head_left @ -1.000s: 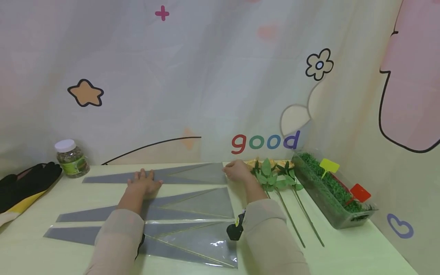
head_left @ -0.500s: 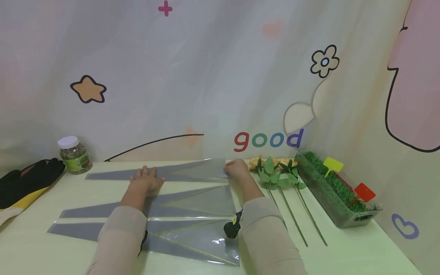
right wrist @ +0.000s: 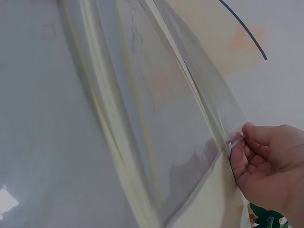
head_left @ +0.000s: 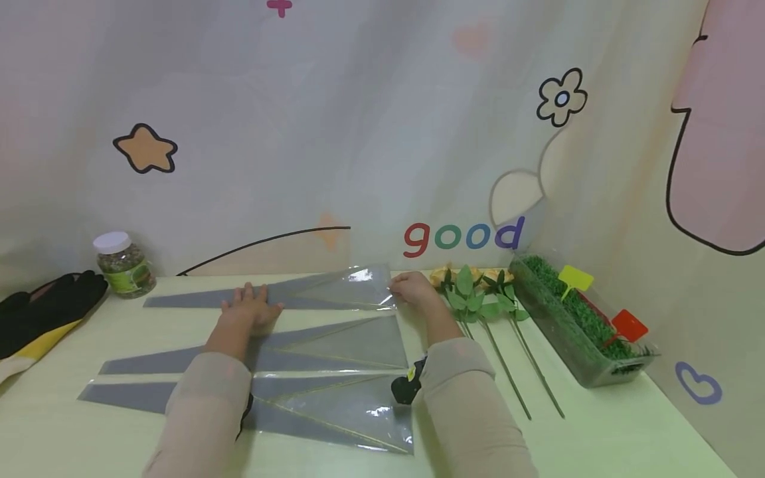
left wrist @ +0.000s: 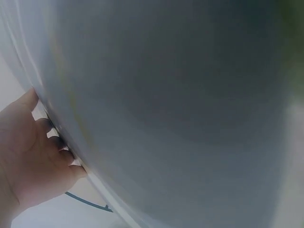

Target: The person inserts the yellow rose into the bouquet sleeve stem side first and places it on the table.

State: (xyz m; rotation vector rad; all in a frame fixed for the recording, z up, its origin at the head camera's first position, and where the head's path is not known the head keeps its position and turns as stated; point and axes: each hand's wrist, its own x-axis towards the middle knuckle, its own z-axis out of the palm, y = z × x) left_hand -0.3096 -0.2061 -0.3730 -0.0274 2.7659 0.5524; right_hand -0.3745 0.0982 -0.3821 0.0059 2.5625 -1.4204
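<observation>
Three grey, tapering flower sleeves with clear wide ends and gold lines lie in rows in the head view: a far sleeve (head_left: 335,289), a middle sleeve (head_left: 335,344) and a near sleeve (head_left: 335,405). My left hand (head_left: 248,311) rests on the narrower half of the far sleeve, fingers spread. Its fingertips (left wrist: 32,98) line up along a sleeve edge in the left wrist view. At the wide end of the far sleeve, my right hand (head_left: 415,289) pinches the corner of the film between thumb and fingers. The right wrist view shows this pinch (right wrist: 244,135) close up.
Artificial roses (head_left: 472,299) with long stems lie right of the sleeves. Beyond them stands a clear box (head_left: 586,375) of green fake grass with yellow and red tags. A lidded jar (head_left: 123,269) and black gloves (head_left: 54,312) are at the left, before a printed curtain (head_left: 382,133).
The far sleeve's wide end has risen slightly and now catches a bright glare. My right hand stays at its edge, the left hand stays on the sleeve; the head view has shifted a little.
</observation>
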